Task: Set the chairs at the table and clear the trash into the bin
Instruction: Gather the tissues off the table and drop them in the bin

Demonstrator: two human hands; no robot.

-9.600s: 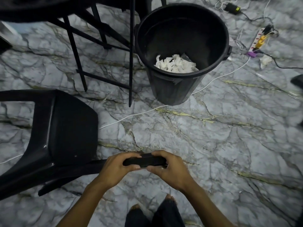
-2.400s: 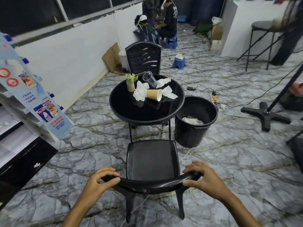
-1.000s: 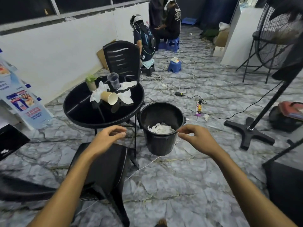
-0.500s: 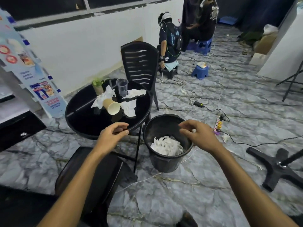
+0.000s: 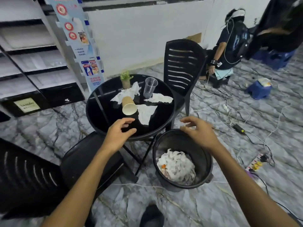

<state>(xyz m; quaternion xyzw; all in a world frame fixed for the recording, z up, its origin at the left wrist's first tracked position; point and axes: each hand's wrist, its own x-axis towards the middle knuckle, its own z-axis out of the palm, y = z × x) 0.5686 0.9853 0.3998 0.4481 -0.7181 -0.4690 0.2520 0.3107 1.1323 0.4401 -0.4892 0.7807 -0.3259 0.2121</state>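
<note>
A round black table (image 5: 105, 115) carries a tipped paper cup (image 5: 128, 104), a clear plastic cup (image 5: 150, 86), three crumpled white napkins (image 5: 146, 113) and a small potted plant (image 5: 126, 80). One black chair (image 5: 182, 66) stands at the table's far side. A second black chair (image 5: 78, 161) stands at the near left, its seat under the table edge. The black bin (image 5: 205, 163) to the right of the table holds white paper. My left hand (image 5: 118, 134) hovers open over the table's near edge. My right hand (image 5: 199, 131) hovers open above the bin's rim.
White shelving (image 5: 32, 63) and a leaflet stand (image 5: 82, 43) line the left wall. Cables, a charger (image 5: 239, 129) and a power strip (image 5: 256, 163) lie on the marble floor at right. A person (image 5: 229, 46) sits beyond the far chair, near a blue stool (image 5: 259, 89).
Both hands let go of the near chair, now upright by the table, and reached forward. My view has drawn closer to the table and bin.
</note>
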